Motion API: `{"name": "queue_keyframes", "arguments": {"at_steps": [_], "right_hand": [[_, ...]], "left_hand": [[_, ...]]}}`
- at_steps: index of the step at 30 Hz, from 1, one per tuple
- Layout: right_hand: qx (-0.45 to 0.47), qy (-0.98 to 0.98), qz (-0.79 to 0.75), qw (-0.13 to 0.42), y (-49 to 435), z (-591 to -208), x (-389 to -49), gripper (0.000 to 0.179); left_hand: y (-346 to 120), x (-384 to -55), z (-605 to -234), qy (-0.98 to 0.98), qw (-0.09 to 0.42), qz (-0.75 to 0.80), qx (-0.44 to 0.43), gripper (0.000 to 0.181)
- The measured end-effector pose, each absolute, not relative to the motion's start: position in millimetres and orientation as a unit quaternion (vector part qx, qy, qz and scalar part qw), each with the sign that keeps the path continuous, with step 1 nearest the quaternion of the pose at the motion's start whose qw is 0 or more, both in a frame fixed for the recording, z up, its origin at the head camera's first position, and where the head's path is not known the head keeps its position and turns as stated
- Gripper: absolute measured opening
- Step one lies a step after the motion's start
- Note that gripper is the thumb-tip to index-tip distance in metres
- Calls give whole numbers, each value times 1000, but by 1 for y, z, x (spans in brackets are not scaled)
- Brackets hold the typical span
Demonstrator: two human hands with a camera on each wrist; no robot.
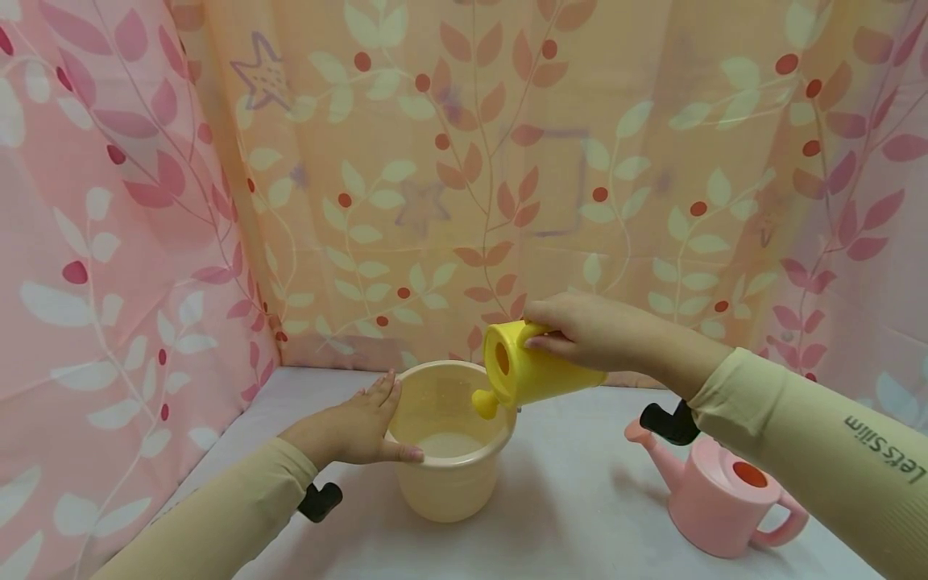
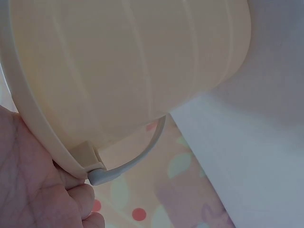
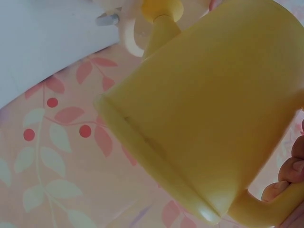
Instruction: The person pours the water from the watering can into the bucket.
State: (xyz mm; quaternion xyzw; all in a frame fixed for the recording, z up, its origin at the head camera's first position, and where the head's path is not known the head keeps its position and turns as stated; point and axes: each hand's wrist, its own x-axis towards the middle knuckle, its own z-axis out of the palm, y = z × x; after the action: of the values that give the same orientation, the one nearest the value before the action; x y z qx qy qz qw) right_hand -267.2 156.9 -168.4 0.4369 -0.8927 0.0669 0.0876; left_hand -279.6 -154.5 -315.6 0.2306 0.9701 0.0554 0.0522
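Observation:
My right hand (image 1: 573,329) grips the handle of a yellow watering can (image 1: 554,372), fingers curled round it in the right wrist view. The can is tipped left, its short spout (image 3: 154,35) pointing down into a cream bucket (image 1: 449,487). The left hand (image 1: 358,423) rests on the bucket's rim with thumb and fingers spread, the thumb along the near edge. In the left wrist view the palm lies against the rim beside the grey handle (image 2: 135,161). The bucket stands upright, with what looks like shallow clear water (image 1: 445,445) at its bottom.
A pink watering can (image 1: 714,503) with an orange opening stands at the right, below my right forearm. The white table (image 1: 573,499) meets a leaf-patterned curtain (image 1: 478,201) at the back and sides. Black straps with mounts (image 1: 670,423) are on both wrists.

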Motion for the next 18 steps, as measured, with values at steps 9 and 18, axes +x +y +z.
{"name": "queue_keyframes", "arguments": {"at_steps": [9,18], "right_hand": [[437,-893,67,83,156,-165,-266,16],[447,-888,75,79,155,-164,-266,16]], "left_hand": [[-154,-280,-315,967,51,58,241,119],[-154,-279,-313,969,51,56,237,119]]}}
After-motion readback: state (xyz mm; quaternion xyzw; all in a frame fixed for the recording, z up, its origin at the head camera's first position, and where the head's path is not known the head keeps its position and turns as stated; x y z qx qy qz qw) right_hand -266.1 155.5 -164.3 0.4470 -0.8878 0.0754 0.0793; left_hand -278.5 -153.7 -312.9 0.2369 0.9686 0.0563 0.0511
